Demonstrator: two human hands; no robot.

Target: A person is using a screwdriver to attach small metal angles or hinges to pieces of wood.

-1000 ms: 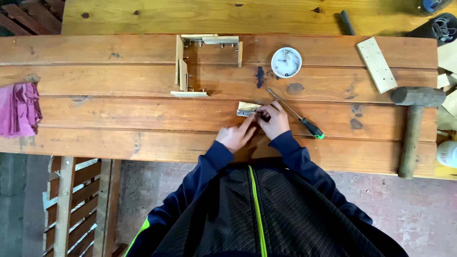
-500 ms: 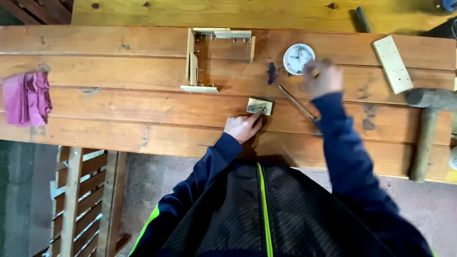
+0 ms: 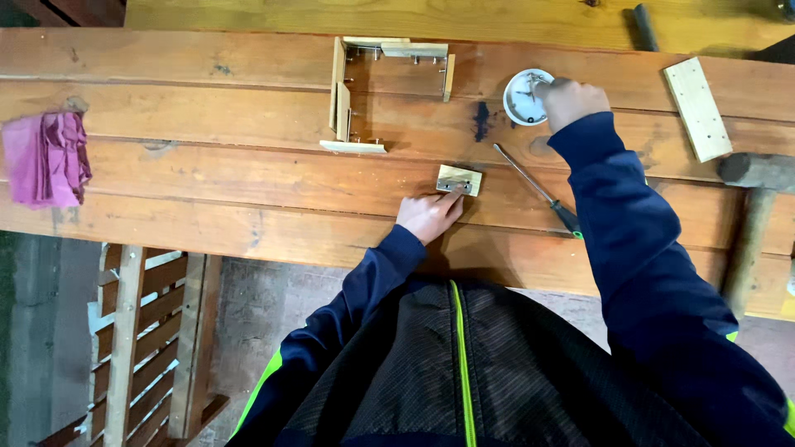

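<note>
My left hand (image 3: 428, 215) rests on the wooden workbench (image 3: 207, 165) with its fingertips on a small pale wood block (image 3: 460, 179) that has a metal piece on it. My right hand (image 3: 570, 101) reaches up over a small round white dish (image 3: 523, 98), fingers pinched together inside it; whatever they pinch is too small to see. A screwdriver (image 3: 538, 190) with a dark and green handle lies on the planks between my two hands. An open frame of thin wood pieces (image 3: 364, 91) with screws sits further back on the bench.
A pink cloth (image 3: 48, 157) lies at the bench's left end. A flat wood offcut (image 3: 697, 108) and a hammer (image 3: 749, 215) lie at the right. A dark stain (image 3: 482, 120) marks the planks. A slatted wooden piece (image 3: 141, 348) stands below the bench.
My right hand left the small block, passed the screwdriver and reached up to the white dish. My left hand stayed on the block.
</note>
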